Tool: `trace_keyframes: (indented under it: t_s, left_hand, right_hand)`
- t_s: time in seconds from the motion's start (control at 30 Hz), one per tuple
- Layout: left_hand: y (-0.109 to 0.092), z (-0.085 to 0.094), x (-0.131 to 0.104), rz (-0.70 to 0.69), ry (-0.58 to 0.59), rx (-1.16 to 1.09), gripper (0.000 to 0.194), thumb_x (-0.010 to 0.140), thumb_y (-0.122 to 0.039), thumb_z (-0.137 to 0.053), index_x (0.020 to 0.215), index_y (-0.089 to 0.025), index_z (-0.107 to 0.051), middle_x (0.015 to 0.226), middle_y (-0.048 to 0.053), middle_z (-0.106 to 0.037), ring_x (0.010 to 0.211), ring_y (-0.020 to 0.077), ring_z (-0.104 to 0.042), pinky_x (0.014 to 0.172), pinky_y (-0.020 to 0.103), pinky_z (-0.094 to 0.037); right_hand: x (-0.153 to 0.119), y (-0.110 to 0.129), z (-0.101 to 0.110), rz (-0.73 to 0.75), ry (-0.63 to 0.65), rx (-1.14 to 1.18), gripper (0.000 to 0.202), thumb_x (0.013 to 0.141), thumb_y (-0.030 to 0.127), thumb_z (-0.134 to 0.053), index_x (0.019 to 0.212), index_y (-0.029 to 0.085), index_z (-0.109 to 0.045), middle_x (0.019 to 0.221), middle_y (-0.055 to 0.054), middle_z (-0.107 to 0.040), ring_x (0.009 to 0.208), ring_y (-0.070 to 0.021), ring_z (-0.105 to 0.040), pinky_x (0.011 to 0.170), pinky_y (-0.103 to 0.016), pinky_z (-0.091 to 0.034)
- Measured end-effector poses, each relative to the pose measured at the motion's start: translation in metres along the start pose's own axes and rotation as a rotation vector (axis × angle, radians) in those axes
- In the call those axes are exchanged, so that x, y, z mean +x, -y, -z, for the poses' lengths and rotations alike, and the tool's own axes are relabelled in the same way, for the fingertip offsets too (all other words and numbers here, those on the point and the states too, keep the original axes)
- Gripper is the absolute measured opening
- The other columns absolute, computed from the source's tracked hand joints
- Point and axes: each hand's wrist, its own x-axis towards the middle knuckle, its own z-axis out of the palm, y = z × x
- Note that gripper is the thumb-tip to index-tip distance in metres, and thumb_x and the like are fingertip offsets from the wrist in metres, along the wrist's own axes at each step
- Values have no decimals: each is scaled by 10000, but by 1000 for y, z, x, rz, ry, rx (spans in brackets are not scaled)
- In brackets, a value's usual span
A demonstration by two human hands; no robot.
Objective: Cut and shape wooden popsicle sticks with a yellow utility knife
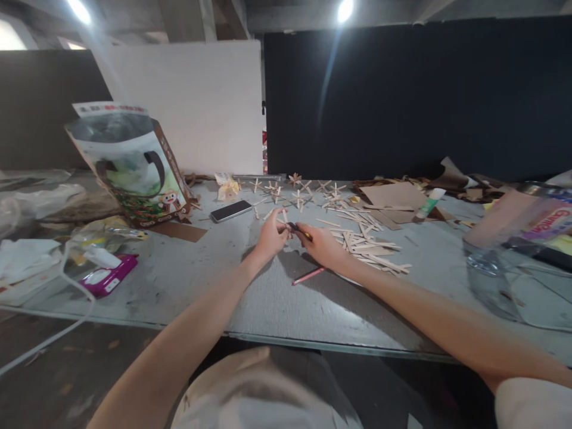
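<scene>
Near the middle of the grey table, my left hand [271, 234] pinches a small pale wooden stick [285, 215] that points upward. Close against it on the right, my right hand [322, 243] is closed around a small dark tool [295, 227], its tip touching the area by the left fingertips. What exactly the tool is cannot be made out. A red pencil [308, 276] lies on the table below the hands. To the right of my right hand spreads a loose pile of wooden sticks [373, 253]. Behind the hands stand several small crossed-stick pieces [299, 198].
A phone [230, 210] lies left of the hands, with a large printed bag [134, 173] and a purple wipes pack [108, 275] farther left. Cardboard [393, 196], a glue stick [430, 203] and a clear plastic container [491, 286] are on the right.
</scene>
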Motion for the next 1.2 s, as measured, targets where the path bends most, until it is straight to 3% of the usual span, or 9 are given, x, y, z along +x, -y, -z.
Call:
trace_keyframes:
  t_s: [0.17, 0.33, 0.6, 0.9, 1.2]
  left_hand:
    - [-1, -3, -1, 68, -14, 12, 604, 797, -37, -623, 1378, -156, -512, 683, -28, -717, 626, 164, -709, 625, 238, -513]
    - [-6, 1, -6, -35, 13, 184, 596, 803, -22, -592, 1365, -217, -558, 692, -40, -722, 623, 147, -669, 656, 236, -476]
    - [-14, 1, -5, -56, 10, 126, 782, 810, -21, -564, 1555, -225, -440, 658, -64, -684, 644, 144, -658, 717, 247, -483]
    - [-14, 5, -4, -89, 60, 206, 648, 825, -1, -568, 1419, -257, -615, 748, -1, -716, 745, 170, -699, 845, 284, -524]
    - [-14, 4, -5, -60, 77, 207, 712, 815, 5, -510, 1485, -235, -542, 703, -28, -685, 692, 164, -664, 767, 265, -508]
  right_hand:
    - [0, 3, -2, -9, 1, 19, 211, 1067, 238, -510, 1038, 195, -714, 832, -75, -773, 688, -196, -674, 632, -258, -355]
    - [-1, 4, -2, -31, 8, 55, 226, 1058, 245, -508, 1061, 194, -728, 820, -74, -770, 678, -200, -669, 635, -265, -370]
    - [0, 7, -5, -36, -53, 106, 242, 1066, 275, -477, 1088, 207, -708, 785, -38, -742, 655, -187, -656, 656, -262, -405]
    - [-1, 4, 1, -21, -22, 45, 258, 1060, 273, -473, 1079, 207, -722, 822, -65, -770, 701, -215, -690, 660, -271, -408]
    - [-1, 6, 5, -37, 20, -100, 274, 1058, 264, -487, 1154, 200, -736, 946, -118, -814, 780, -245, -729, 635, -273, -380]
